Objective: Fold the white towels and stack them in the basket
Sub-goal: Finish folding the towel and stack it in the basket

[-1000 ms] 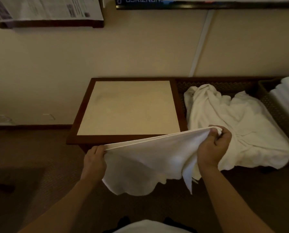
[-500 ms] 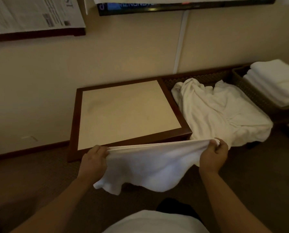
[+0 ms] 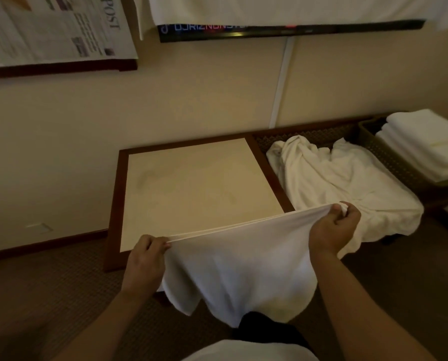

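Two hands hold one white towel (image 3: 241,261) stretched taut by its doubled top edge, over the near edge of the low table (image 3: 191,186). Left hand (image 3: 146,259): fingers curled, pinching the left corner. Right hand (image 3: 333,231): fingers curled, gripping the bunched right corner. Towel body hangs loose below the edge, in front of the table. Heap of unfolded towels (image 3: 340,183) lies just right of the table. Woven basket (image 3: 389,152) at far right holds a stack of folded towels (image 3: 425,142). Newspaper (image 3: 53,27) hangs on the wall, upper left.
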A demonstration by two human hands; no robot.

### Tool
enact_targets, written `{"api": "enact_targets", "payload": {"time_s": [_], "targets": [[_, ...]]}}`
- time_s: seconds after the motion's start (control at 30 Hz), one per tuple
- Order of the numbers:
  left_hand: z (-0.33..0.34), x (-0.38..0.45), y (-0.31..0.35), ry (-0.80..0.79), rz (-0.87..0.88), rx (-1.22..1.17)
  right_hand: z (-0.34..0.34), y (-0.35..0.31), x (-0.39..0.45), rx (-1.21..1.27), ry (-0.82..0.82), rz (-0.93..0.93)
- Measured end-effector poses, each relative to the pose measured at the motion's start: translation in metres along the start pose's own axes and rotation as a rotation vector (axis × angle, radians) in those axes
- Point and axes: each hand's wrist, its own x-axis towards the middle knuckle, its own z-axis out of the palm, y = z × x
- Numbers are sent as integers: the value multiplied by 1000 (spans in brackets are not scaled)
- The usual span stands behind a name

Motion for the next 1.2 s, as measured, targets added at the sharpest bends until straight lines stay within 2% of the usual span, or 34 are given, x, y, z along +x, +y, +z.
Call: {"api": "enact_targets", "payload": {"time_s": [0.13, 0.23, 0.4, 0.5, 0.7, 0.8, 0.9, 1.1, 1.2], "targets": [[-6, 36, 8, 21, -166, -121, 25, 4, 21, -14, 1, -23], [-10, 102, -3, -4, -23, 77, 64, 3, 54, -19, -9, -53], [-1, 229, -49, -257, 196, 382, 153, 0, 112, -91, -98, -94], [17, 301, -81, -331, 310, 482, 216, 7, 145, -176, -187, -94], [70, 416, -113, -372, 205, 485, 342, 38, 212, -348, -351, -84], [111, 454, -134, -492, 11, 523, 400, 71, 244, -405, -439, -122], [145, 471, -164, -533, -18, 584, 448, 103, 265, -455, -524, -177], [193, 491, -200, -593, -266, 570, 512, 144, 288, -652, -731, -261], [202, 473, -207, -602, -390, 455, 519, 148, 277, -838, -693, -266]]}}
